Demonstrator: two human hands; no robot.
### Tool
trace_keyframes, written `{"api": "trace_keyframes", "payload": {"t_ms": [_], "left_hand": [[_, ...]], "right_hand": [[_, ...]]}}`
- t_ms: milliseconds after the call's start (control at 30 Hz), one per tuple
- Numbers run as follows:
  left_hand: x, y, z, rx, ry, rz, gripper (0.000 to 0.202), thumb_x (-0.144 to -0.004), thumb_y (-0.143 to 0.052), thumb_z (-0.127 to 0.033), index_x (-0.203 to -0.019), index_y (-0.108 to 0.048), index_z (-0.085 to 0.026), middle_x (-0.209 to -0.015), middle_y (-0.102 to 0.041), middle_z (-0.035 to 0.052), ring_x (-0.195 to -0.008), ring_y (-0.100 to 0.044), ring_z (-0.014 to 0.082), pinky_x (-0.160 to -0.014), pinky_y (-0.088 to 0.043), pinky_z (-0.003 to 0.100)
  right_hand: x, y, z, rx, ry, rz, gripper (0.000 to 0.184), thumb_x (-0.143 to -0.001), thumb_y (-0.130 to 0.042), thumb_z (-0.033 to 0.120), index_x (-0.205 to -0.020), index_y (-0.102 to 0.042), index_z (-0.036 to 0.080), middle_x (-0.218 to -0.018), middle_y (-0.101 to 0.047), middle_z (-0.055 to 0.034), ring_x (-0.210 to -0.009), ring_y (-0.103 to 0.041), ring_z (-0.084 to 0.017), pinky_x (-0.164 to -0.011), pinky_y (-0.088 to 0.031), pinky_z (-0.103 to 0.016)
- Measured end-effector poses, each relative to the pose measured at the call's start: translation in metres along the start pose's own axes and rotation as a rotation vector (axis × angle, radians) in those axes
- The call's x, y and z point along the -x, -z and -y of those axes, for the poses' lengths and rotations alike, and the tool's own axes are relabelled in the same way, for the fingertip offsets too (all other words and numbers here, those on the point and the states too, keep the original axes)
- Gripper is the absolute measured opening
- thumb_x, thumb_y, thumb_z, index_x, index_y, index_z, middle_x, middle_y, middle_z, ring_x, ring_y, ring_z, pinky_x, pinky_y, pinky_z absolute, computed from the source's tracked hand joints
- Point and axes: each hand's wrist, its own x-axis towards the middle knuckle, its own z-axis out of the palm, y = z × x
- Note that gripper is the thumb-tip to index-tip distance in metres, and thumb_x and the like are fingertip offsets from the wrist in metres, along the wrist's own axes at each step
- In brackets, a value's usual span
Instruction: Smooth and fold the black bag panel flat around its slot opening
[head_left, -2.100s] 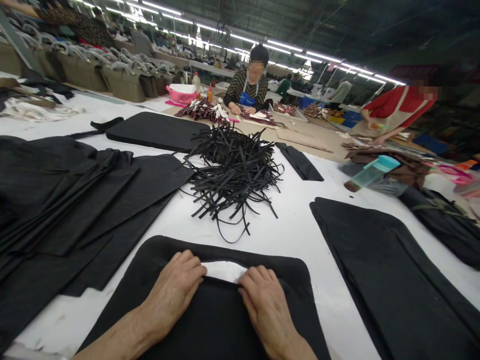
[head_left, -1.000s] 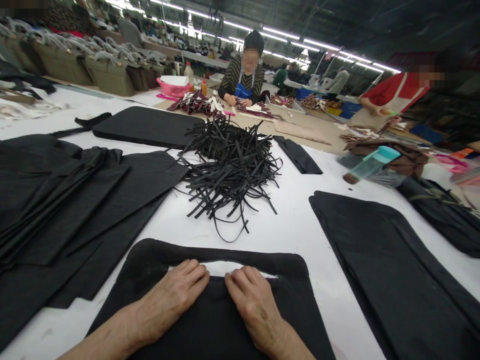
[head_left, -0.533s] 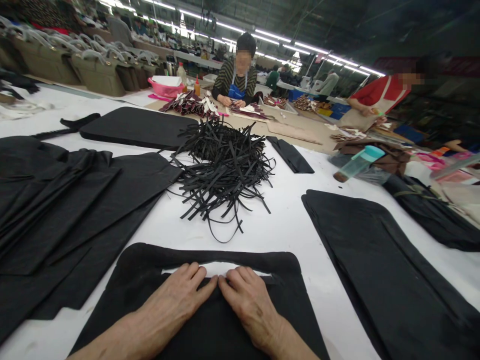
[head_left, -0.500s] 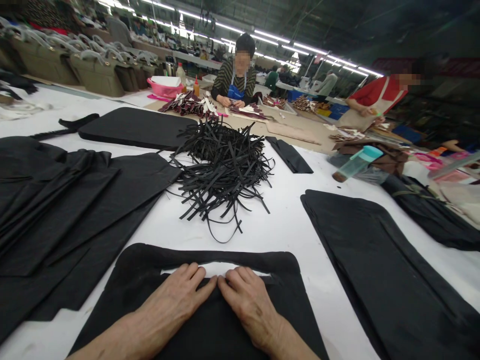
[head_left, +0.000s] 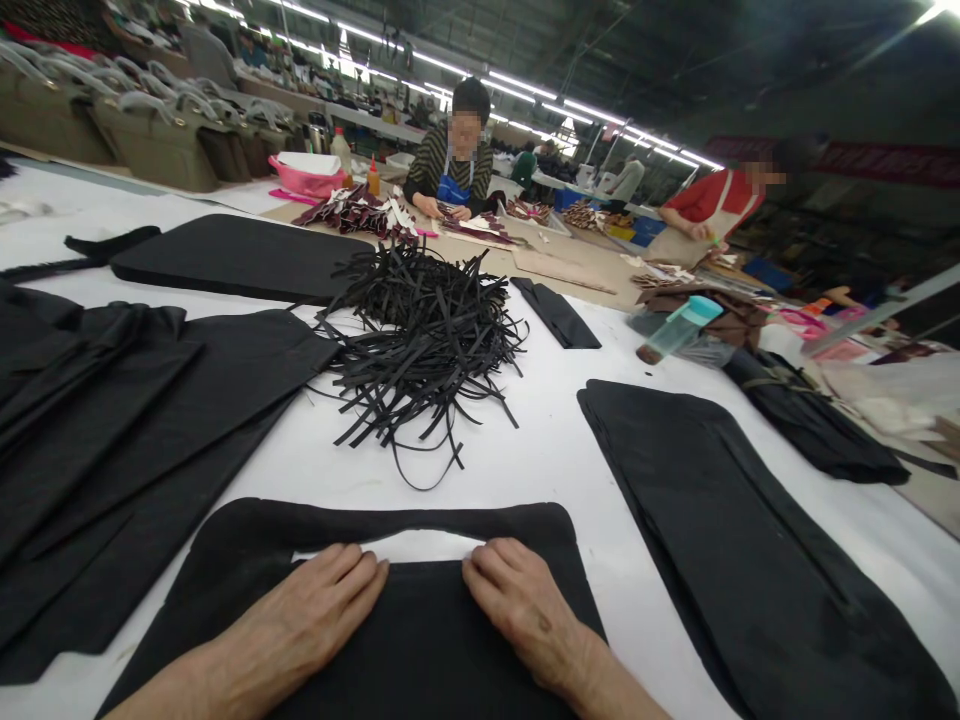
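Note:
A black fabric panel (head_left: 420,640) with a long slot cut near its far edge lies flat on the white table (head_left: 555,450) in front of me. My left hand (head_left: 311,610) rests on it with fingers stretched flat, fingertips at the near edge of the slot. My right hand (head_left: 525,600) lies flat on the panel too, fingers at the slot edge, about a hand's width from the left. White table shows through the slot between them. Neither hand holds anything.
A heap of black strips (head_left: 420,335) lies beyond the panel. Stacks of black fabric sit at left (head_left: 127,420), right (head_left: 742,540) and far left (head_left: 240,255). A teal-capped bottle (head_left: 671,330) lies at right. Two people work across the table.
My hands, fingertips touching half a second ago, have slid apart along the slot edge. The view has shifted slightly to the right.

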Motion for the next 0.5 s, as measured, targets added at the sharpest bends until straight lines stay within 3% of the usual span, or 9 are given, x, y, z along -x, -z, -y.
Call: {"api": "trace_keyframes", "payload": {"t_ms": [200,500], "left_hand": [[0.004,0.0,0.0,0.003,0.023,-0.015,0.058,-0.072,-0.037,0.009,-0.122,-0.048,-0.018,-0.112,-0.057,0.0056,-0.101,-0.052,0.0199,-0.09,-0.045,0.032],[0.011,-0.012,0.002,0.031,0.065,-0.046,0.062,-0.074,-0.035,0.007,-0.126,-0.048,-0.024,-0.11,-0.059,0.0036,-0.104,-0.052,0.0182,-0.095,-0.042,0.028]], "right_hand": [[0.015,0.005,-0.011,0.05,-0.004,-0.068,0.027,-0.092,-0.033,0.007,-0.101,-0.057,0.009,-0.087,-0.056,-0.0089,-0.076,-0.047,-0.019,-0.068,-0.042,-0.032],[0.045,0.004,-0.023,0.136,-0.075,-0.073,0.026,-0.091,-0.035,0.006,-0.105,-0.057,0.008,-0.088,-0.057,-0.0093,-0.079,-0.05,-0.02,-0.071,-0.045,-0.033]]}}
